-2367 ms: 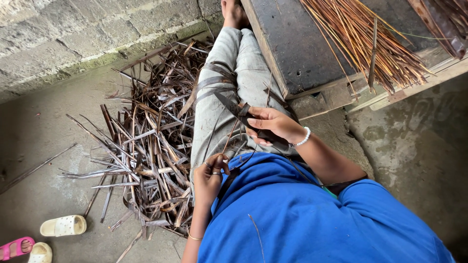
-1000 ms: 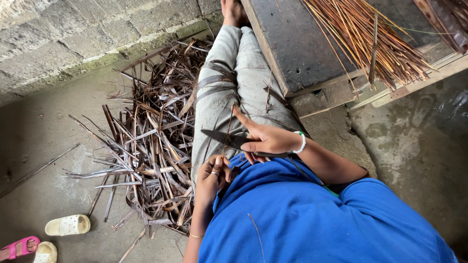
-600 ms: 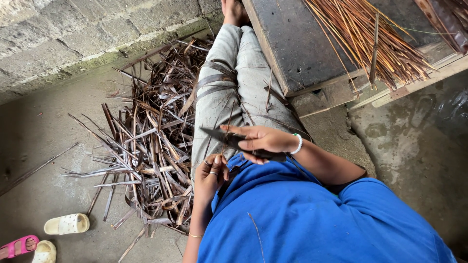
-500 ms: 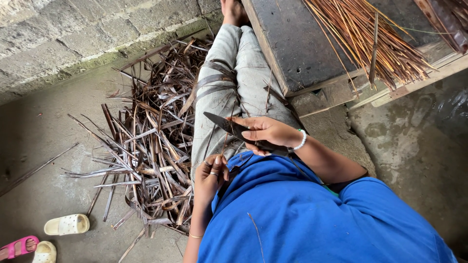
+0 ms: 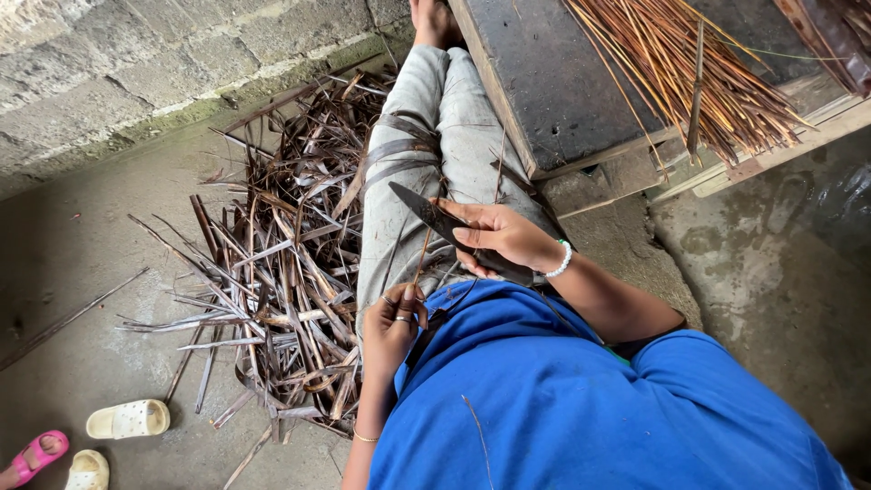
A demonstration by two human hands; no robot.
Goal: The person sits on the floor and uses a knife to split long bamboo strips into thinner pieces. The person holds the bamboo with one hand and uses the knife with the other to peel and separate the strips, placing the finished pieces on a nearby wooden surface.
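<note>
From here I lose the knife (image 5: 454, 231) handle inside my right hand (image 5: 504, 238); the thin midrib (image 5: 421, 259) vanishes into my closed left hand (image 5: 392, 322), its lower end hidden; my foot (image 5: 434, 18) is cut off by the top edge; the pink sandal (image 5: 34, 454) and one pale sandal (image 5: 86, 470) run off the bottom-left corner; the stick bundle (image 5: 689, 73) leaves the frame above.
</note>
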